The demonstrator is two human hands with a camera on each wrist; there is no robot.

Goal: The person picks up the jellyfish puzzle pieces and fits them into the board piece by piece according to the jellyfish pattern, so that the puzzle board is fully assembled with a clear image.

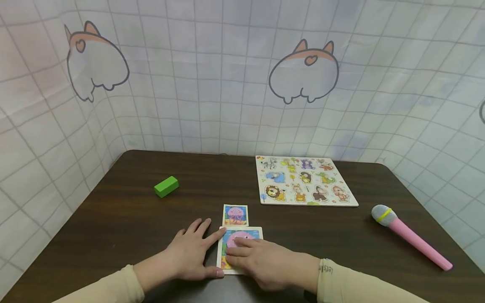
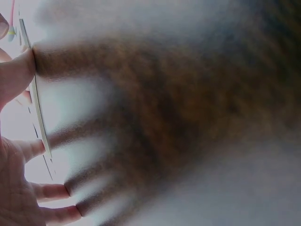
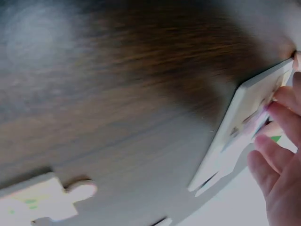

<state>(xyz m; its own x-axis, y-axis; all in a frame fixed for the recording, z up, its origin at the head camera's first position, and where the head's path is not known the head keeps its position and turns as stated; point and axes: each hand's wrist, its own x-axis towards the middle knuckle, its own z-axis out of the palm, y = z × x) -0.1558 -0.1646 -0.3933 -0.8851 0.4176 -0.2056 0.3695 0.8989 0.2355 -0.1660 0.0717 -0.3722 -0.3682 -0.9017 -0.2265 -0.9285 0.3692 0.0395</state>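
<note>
A square jellyfish picture board point(image 1: 221, 252) with a pale border lies near the table's front edge. My left hand point(image 1: 189, 252) rests spread at its left side, with the index finger at the top-left corner and the thumb at the bottom-left one. Fingers of my right hand point(image 1: 270, 263) lie extended on the picture and cover much of it. Touching or nearly touching the board's top edge is a small card point(image 1: 235, 215) with a like jellyfish picture. In the right wrist view, a knobbed jigsaw piece point(image 3: 42, 197) lies on the table.
A green block point(image 1: 166, 187) sits at the left on the dark table point(image 1: 125, 219). An animal puzzle board point(image 1: 305, 181) lies at the back right. Farther right is a toy microphone point(image 1: 413, 240) with a pink handle. A checked cloth point(image 1: 235, 118) hangs behind the table.
</note>
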